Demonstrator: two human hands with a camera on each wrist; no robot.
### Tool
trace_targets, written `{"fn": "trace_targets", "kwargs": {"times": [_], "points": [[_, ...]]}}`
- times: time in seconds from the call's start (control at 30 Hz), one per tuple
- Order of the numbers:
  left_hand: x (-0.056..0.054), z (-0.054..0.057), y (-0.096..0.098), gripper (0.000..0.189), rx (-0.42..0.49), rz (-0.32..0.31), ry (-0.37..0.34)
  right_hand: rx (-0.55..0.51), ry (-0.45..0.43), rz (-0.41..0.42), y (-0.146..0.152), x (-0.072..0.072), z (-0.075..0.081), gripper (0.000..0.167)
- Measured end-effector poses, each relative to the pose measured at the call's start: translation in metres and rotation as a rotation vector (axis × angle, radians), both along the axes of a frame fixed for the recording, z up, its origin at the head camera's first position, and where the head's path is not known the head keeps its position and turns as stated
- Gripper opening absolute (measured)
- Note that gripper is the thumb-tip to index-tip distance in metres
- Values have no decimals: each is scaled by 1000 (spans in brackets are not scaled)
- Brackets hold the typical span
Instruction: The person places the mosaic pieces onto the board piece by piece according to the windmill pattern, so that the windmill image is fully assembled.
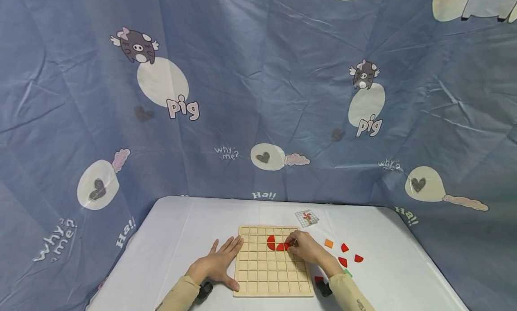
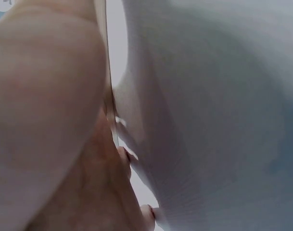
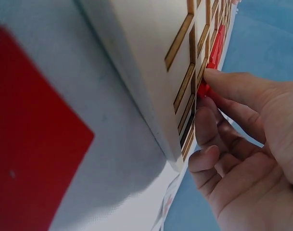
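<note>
A wooden grid board (image 1: 264, 268) lies on the white table. My left hand (image 1: 220, 262) rests flat along its left edge, fingers spread and straight. With thumb and fingertips, my right hand (image 1: 310, 249) pinches a small red piece (image 3: 202, 89) at a square in the board's upper right part. In the head view that piece is partly covered by the fingers. Just left of it, red quarter-circle pieces (image 1: 271, 245) sit in the grid. The left wrist view shows mostly the left hand (image 2: 83, 187) close up beside the board's edge.
Right of the board lie an orange square (image 1: 329, 243), several loose red pieces (image 1: 358, 258) and a green piece (image 1: 348, 273) partly behind the right arm. Pattern cards (image 1: 307, 218) lie beyond the board's upper right corner. A blue printed cloth (image 1: 262, 100) hangs behind the table.
</note>
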State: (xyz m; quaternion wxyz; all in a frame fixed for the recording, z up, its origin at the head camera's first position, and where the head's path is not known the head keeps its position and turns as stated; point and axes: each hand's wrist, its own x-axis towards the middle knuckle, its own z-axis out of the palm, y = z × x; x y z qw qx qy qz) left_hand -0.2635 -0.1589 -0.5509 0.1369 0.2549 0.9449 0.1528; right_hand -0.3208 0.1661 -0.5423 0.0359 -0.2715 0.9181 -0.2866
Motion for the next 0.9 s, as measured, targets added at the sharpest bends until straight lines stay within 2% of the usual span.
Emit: {"fn": "trace_targets", "kwargs": {"times": [0.5, 0.77, 0.9], "points": [[2, 3, 1, 135, -22, -4, -2, -5, -25, 19, -1, 2, 2, 9], [3, 4, 0, 135, -7, -9, -18, 11, -32, -2, -4, 2, 3, 8], [3, 3, 0, 135, -11, -9, 2, 11, -23, -22, -5, 3, 3, 10]]}}
